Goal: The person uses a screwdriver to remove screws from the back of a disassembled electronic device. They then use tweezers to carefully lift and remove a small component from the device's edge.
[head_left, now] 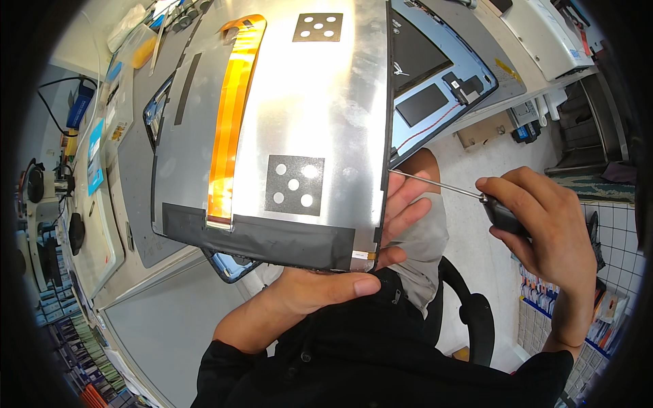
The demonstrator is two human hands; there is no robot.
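A tablet screen panel (340, 102) faces me with its silvery metal back, tilted over the bench edge. A flat orange ribbon cable (229, 143) runs down it to a strip of black tape (286, 239) along the lower edge. My left hand (330, 287) grips the panel's lower right corner, thumb in front and fingers behind. In my right hand (547, 224) is a thin metal-shafted tool with a black handle (505, 216), its tip meeting the panel's right edge. Behind the panel lies a blue tablet housing (486, 58), its inside showing a dark block and a red wire.
Beneath the housing spreads a grey mat (141, 197) on the bench. A white device (551, 41) stands at the far right. Bins and small tools crowd the far left. An office chair's black armrest (479, 319) is by my right side, near racks of small packets (537, 292).
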